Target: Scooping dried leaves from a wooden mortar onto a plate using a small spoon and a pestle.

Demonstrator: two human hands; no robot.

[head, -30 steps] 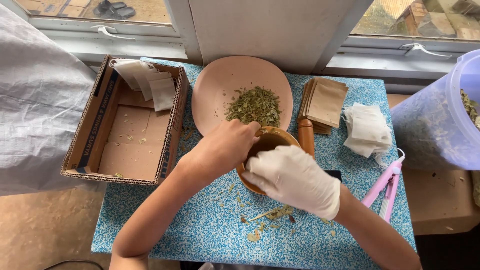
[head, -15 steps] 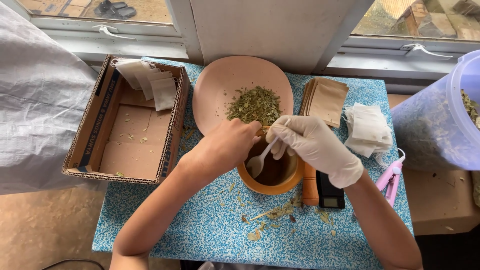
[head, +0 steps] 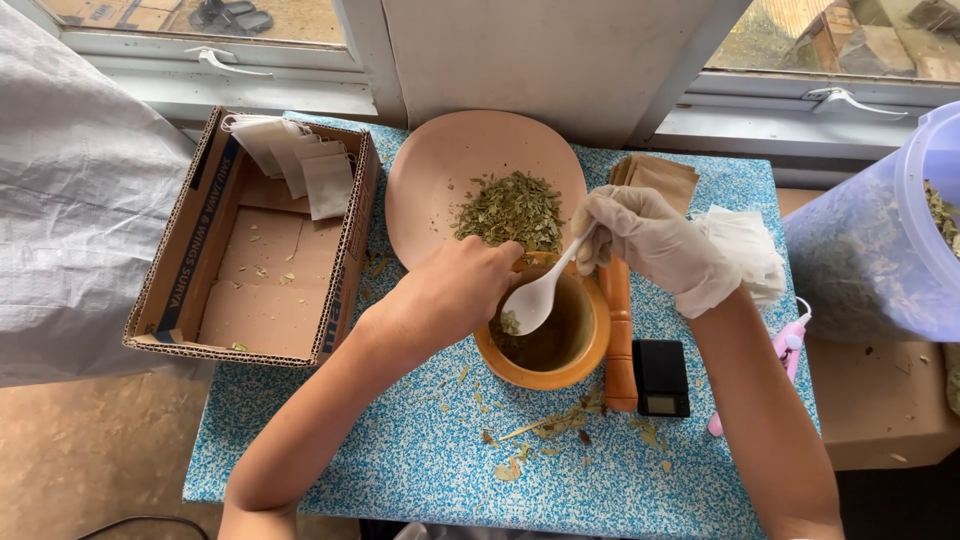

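Right hand (head: pixel 655 245), in a white glove, closed on the handle of a white spoon (head: pixel 540 290), its scoop over an orange bowl (head: pixel 590 345) near the tabletop (head: pixel 400 470) middle, a few dried leaves on the scoop. Left hand (head: pixel 450 295), bare, curled at the bowl's rim; grip hidden, cannot tell. Behind, toward the far edge, a pink plate (head: pixel 430 190) with a pile of dried leaves (head: pixel 510 210). At the left edge, a cardboard box (head: pixel 170 290) with white paper bags (head: pixel 300 165).

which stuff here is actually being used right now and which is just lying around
In use: white spoon in the gloved right hand; orange bowl steadied by the bare left hand; dried leaves on the pink plate.

Lying about: cardboard box, small black scale, wooden pestle, pink tool.
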